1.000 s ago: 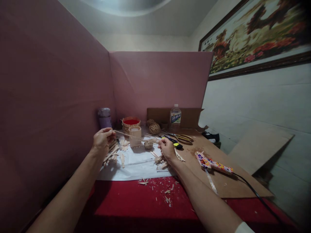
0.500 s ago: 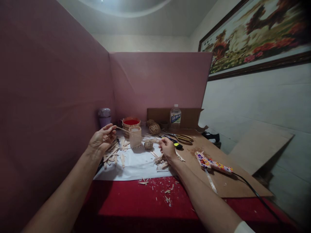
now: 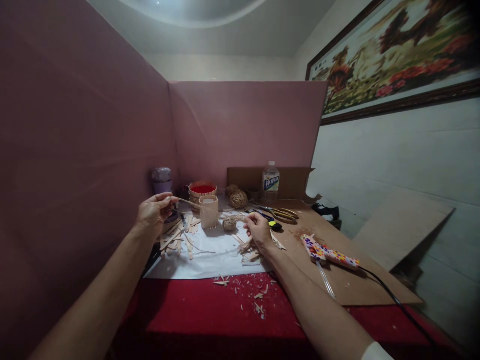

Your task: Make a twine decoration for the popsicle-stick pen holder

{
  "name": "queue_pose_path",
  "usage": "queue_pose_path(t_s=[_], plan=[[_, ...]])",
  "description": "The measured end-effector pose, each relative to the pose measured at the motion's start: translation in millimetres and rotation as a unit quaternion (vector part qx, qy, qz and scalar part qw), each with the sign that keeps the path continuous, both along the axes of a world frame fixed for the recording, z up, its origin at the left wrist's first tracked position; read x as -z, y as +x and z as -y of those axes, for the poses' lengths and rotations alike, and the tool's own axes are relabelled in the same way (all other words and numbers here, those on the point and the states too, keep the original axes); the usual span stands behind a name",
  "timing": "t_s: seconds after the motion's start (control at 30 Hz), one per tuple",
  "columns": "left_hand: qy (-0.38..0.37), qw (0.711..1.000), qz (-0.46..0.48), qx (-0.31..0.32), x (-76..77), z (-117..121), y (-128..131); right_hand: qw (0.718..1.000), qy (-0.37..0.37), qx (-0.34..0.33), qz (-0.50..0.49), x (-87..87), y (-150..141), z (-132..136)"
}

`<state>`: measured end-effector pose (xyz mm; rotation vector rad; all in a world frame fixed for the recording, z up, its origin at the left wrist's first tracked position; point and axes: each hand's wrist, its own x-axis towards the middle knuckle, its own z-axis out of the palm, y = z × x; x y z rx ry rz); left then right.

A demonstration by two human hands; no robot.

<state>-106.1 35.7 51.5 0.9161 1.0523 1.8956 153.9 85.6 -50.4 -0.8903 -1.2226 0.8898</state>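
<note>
Now left hand (image 3: 152, 216) is pinching one twine strand (image 3: 186, 202) end, lifting slightly since a second ago, right hand (image 3: 258, 228) is pinching the other end, strand stretching taut above the desk (image 3: 210, 310) past the stick cup (image 3: 209, 212).

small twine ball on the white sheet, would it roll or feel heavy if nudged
The small round ball of tan twine would probably roll at a light push, being rounded and loose on the flat white paper sheet. It likely weighs little, being only wound fibre. It may also unwind, since a strand seems to run toward the right hand.
</note>
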Motion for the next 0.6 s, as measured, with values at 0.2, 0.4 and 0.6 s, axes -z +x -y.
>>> queue_pose_path(t_s=[0.2,0.4,0.6], plan=[[0.002,0.997,-0.052,-0.061,1.8,2.7,2.9,1.000,-0.002,-0.002,-0.011,0.5,0.1,-0.7],[-0.042,0.993,-0.078,-0.078,1.8,2.4,2.3,1.000,-0.005,0.012,-0.025,-0.5,0.7,-0.5],[-0.069,0.995,-0.041,-0.065,-0.5,5.0,3.0,1.000,-0.003,0.007,-0.024,-0.5,0.2,-0.3]])
